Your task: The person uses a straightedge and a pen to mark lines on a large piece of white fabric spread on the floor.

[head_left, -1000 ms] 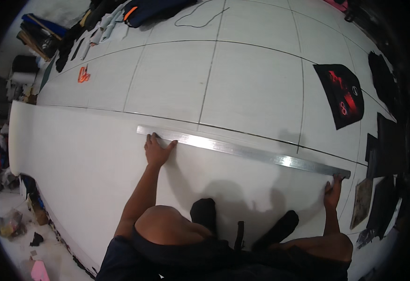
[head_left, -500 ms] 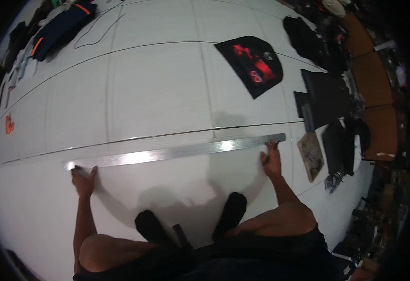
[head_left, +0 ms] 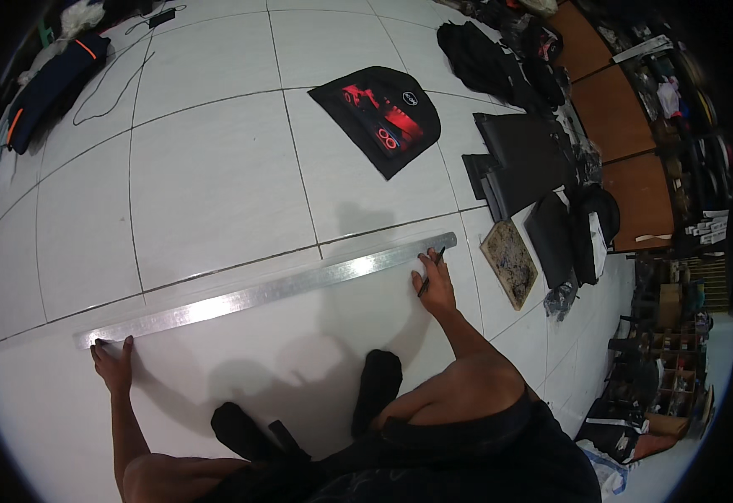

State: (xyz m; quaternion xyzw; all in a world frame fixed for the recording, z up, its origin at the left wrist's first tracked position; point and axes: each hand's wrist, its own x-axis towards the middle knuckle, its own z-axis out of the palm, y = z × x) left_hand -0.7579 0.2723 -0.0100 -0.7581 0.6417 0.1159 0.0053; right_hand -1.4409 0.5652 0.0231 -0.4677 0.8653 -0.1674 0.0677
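view swung right; my left hand (head_left: pixel 113 362) flat pinning long metal ruler (head_left: pixel 266 291), right hand (head_left: pixel 433 281) gripping pen (head_left: pixel 431 270) at its far end, next draw along the edge.

Left hand (head_left: pixel 113 362) at lower left of frame, fingers spread flat, palm down, arm extended. Right hand (head_left: pixel 433 281) right of centre, fingers curled, forearm running down toward the bent knee.
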